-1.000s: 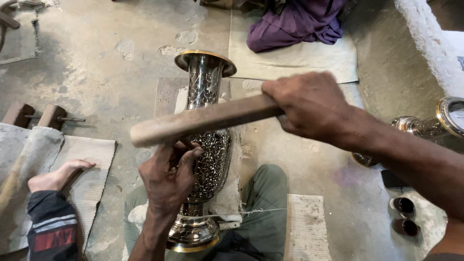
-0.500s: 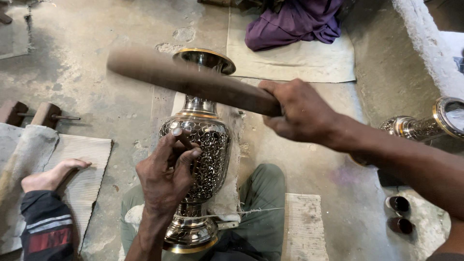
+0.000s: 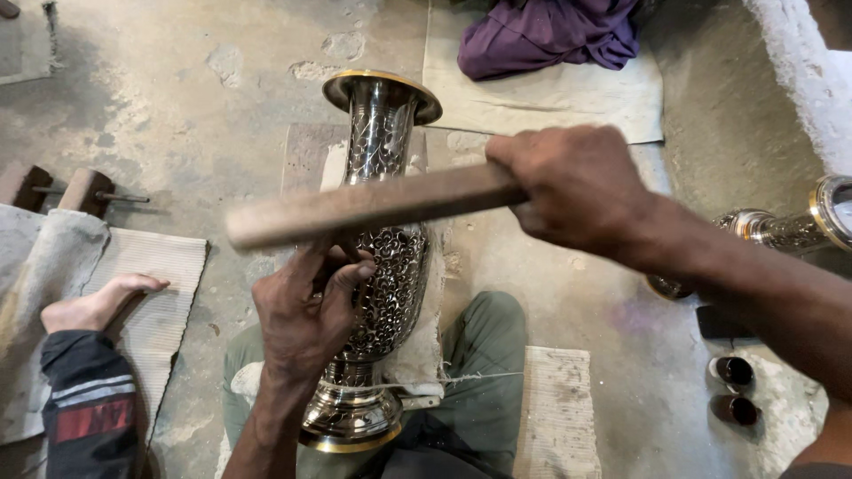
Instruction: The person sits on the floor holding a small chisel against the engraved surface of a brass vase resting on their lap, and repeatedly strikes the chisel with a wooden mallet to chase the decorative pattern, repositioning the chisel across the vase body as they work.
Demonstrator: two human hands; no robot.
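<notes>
A tall engraved metal vase (image 3: 383, 232) with gold rims lies tilted across my lap, its mouth pointing away from me. My left hand (image 3: 306, 310) rests on its dark patterned belly, fingers pinched around a small tool that I cannot make out. My right hand (image 3: 577, 188) grips a wooden stick (image 3: 364, 206) by one end. The stick is held level just above my left hand and crosses the vase's neck.
Another person's bare foot (image 3: 96, 302) and striped trouser leg (image 3: 89, 406) rest on a mat at the left. A second metal vase (image 3: 781, 232) lies at the right. Purple cloth (image 3: 550, 35) sits at the top, two small dark cups (image 3: 733, 390) at lower right.
My right hand swung the stick up over the vase's mouth and then back down to just above my left hand. The left hand and vase stayed put.
</notes>
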